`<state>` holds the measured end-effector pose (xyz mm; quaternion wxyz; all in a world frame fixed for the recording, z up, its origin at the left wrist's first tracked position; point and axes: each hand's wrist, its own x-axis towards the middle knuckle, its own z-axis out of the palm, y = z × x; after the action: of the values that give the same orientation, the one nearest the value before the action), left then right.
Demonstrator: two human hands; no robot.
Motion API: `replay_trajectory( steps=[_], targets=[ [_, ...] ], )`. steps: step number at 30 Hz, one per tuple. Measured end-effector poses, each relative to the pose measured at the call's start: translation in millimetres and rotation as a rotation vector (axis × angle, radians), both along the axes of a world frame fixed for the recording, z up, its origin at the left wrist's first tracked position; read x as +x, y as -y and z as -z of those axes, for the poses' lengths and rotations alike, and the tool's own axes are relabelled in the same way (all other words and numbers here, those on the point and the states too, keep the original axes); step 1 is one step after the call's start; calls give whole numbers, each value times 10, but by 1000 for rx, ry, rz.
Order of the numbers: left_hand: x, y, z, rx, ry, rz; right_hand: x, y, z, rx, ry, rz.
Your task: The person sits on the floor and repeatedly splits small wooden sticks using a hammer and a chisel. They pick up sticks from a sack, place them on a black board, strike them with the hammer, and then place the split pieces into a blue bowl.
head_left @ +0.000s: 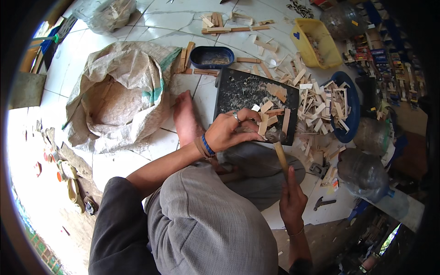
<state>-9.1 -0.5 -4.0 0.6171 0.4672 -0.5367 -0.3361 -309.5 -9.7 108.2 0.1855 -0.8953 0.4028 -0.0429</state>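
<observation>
My left hand [231, 130] is closed at the near edge of a black board [224, 101], its fingers gripping a small wooden piece [263, 124]. In my right hand [293, 201] is a hammer with a pale wooden handle [281, 157]. The hammer's dark head is beside the wooden piece, close to my left fingertips; I cannot tell whether they touch. A few more wood slats [286, 120] lie on the board around it. Pale shavings and a flat tan scrap [276, 91] cover the board's far part.
Right of the board, small assembled wooden pieces heap against a blue basin [353, 107]. A yellow tub [332, 57] stands farther back. A blue oval tray [211, 57] and an open woven sack [156, 64] are at the left. Another hammer [324, 202] lies at the right.
</observation>
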Motion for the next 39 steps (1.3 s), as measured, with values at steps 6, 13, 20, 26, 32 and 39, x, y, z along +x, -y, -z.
replay_trajectory(
  steps=[6, 13, 20, 26, 32, 39],
  targets=[
    [-1, -15, 10, 28, -12, 9, -36, -11, 1, -242, 431, 63],
    [-7, -36, 28, 13, 35, 8, 79, -13, 97, -102, 41, 0],
    [-24, -51, 54, 66, 23, 24, 42, -23, -12, -103, 172, 113],
    [-17, -46, 60, 64, 27, 34, -27, -79, 158, 111, 518, 296],
    [-22, -55, 37, 89, 3, 41, 34, -2, 213, 15, -38, 86],
    [-26, -50, 17, 144, -10, 54, -97, -34, 127, -14, 106, 155]
  ],
)
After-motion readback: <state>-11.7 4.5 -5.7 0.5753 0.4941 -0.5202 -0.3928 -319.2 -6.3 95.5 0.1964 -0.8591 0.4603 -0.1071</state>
